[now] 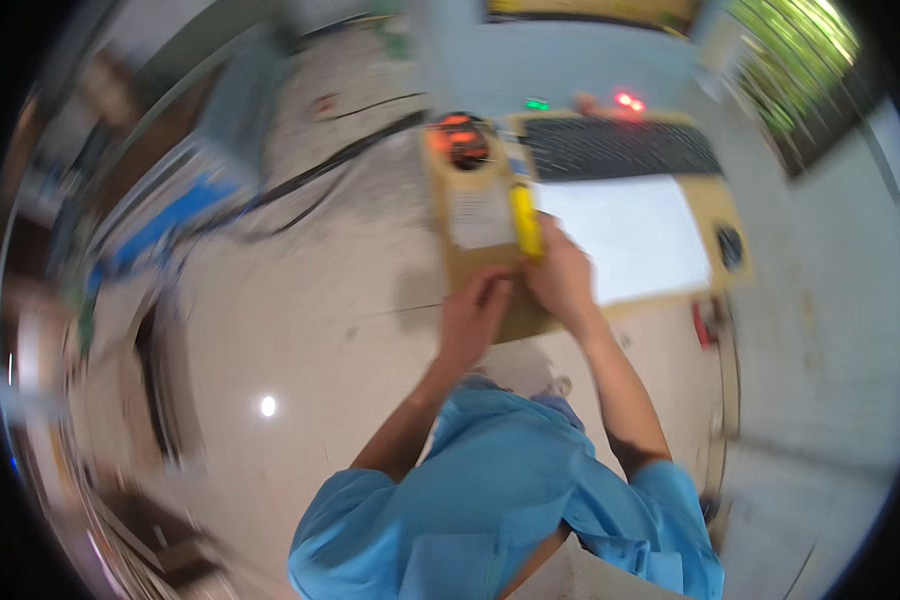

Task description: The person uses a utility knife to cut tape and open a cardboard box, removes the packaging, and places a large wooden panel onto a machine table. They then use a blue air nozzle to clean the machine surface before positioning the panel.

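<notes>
My right hand (563, 275) is closed around the lower part of a bright yellow, elongated thing (525, 218); blur hides its exact kind. Close beside it, my left hand (473, 315) has its fingers curled inward over the near edge of a brown desktop (460, 262); what they hold, if anything, does not show. A small printed sheet (479, 215) lies left of the yellow thing. To the right of my right hand a large white sheet (630, 240) covers part of the desktop, below a black keyboard (620, 147).
A dark round object with orange marks (460, 142) stands at the desktop's far left corner, a black mouse (730, 247) at its right. Green lights (537, 104) and red lights (629, 101) glow behind the keyboard. Black cables (340, 160) trail across the pale floor (300, 330) at left.
</notes>
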The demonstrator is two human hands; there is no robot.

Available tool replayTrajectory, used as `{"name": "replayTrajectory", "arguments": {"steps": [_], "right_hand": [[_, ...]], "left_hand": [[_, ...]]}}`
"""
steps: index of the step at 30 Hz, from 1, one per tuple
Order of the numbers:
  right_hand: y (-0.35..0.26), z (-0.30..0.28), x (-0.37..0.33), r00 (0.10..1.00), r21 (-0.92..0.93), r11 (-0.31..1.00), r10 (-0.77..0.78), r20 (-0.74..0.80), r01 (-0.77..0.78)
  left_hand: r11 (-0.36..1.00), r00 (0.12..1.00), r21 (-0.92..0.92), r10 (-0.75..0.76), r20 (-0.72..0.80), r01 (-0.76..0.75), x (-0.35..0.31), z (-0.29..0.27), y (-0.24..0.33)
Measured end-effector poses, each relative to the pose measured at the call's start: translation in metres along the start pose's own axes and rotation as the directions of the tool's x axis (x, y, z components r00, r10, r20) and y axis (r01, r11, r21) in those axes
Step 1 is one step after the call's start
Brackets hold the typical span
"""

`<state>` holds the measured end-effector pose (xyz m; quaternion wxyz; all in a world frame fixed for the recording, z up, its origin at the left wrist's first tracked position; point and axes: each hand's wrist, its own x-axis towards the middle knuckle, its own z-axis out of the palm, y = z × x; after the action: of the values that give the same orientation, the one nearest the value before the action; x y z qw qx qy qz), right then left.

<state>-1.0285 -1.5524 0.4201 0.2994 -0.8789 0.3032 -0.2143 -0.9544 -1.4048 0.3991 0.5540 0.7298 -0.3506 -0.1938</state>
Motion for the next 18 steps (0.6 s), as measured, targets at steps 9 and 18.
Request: {"name": "replayTrajectory", "arguments": {"steps": [9, 18], "right_hand": [[0.073, -0.034, 0.130, 0.829, 0.062, 0.860, -0.467, -0.309, 0.507], [0.079, 0.022, 0.258, 0.898, -0.165, 0.886, -0.441, -0.007, 0.433]], "left_hand": [[0.892, 0.839, 0.444, 0.307, -0.449, -0.088, -0.034, 0.074, 0.022], [0.924, 0.767, 0.301, 0.367, -0.527, -0.235, -0.045, 0.086, 0.038]]}}
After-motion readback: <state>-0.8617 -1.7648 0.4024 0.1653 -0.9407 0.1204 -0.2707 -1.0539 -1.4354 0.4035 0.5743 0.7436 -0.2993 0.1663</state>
